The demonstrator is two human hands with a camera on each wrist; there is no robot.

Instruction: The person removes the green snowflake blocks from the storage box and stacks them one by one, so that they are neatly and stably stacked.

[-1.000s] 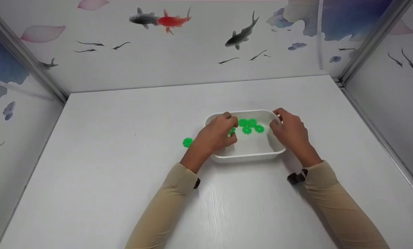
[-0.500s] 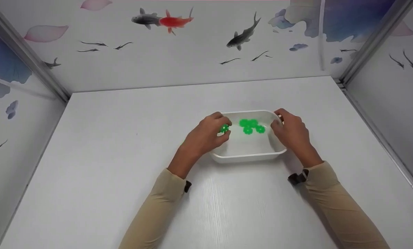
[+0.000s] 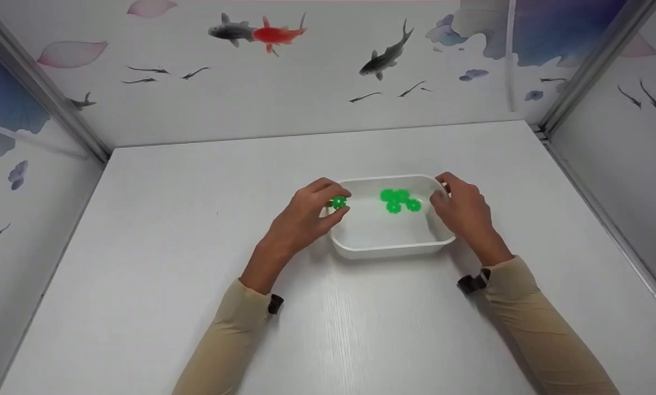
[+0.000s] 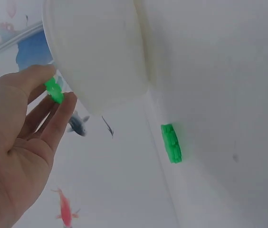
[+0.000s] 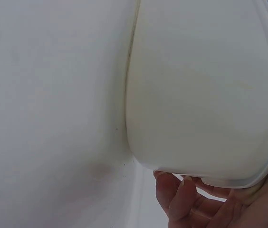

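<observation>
The left hand point(image 3: 304, 216) holds a green flower-shaped piece point(image 3: 338, 202) pinched between thumb and fingertips, at the left end of a white plastic tray point(image 3: 391, 251), near its rim. The right hand point(image 3: 464, 206) grips the tray's right end, thumb on the inner side and fingers curled about the rim, fingertips against the outer wall in the right wrist view. Four more green pieces point(image 3: 394, 207) lie grouped on the tray floor, toward the far wall and right of centre. The left wrist view records one loose green piece point(image 4: 171, 143) on the white table point(image 3: 157, 247), outside the tray and apart from it. Both forearms wear tan sleeves point(image 3: 542, 323); the panel behind bears a red fish print point(image 3: 277, 35).
</observation>
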